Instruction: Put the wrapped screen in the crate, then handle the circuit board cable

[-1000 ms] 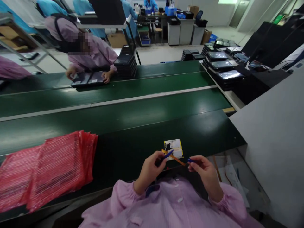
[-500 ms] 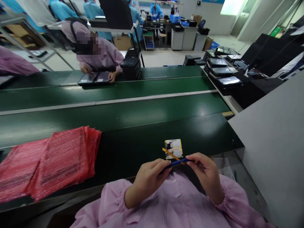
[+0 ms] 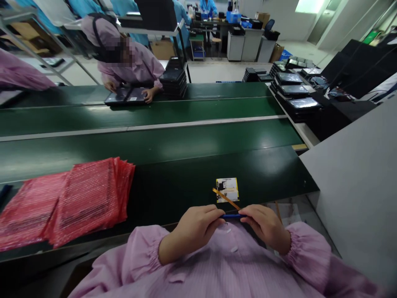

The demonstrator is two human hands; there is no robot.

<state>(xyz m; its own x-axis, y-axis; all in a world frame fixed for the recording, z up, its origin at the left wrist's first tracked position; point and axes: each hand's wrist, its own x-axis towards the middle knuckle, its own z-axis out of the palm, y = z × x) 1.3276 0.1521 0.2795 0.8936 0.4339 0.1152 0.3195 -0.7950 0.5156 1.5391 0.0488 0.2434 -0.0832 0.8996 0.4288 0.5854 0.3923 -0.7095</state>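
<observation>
A slim blue pen-like rod [image 3: 232,215] runs level between my two hands, close in front of my chest. My left hand [image 3: 198,227] pinches one end between thumb and fingers. The other end sits in the pinch of my right hand [image 3: 267,227]. Just beyond them, a flat white, black and yellow rectangular piece [image 3: 228,184] lies on the dark table. A narrow orange strip [image 3: 226,198] slants across it, its near end reaching my right fingertips; I cannot tell whether they grip it.
Red bubble-wrap pouches [image 3: 89,198] are piled at the left. Green conveyor belts [image 3: 186,138] cross ahead. Opposite, a co-worker [image 3: 133,66] handles dark flat devices [image 3: 127,96] beside a stack [image 3: 173,82]. More stacked devices [image 3: 299,91] and a grey panel [image 3: 356,174] stand at the right.
The blue rod has gone from slanted to level, and my hands have come slightly closer together. The view has shifted a little; the white piece stays on the table.
</observation>
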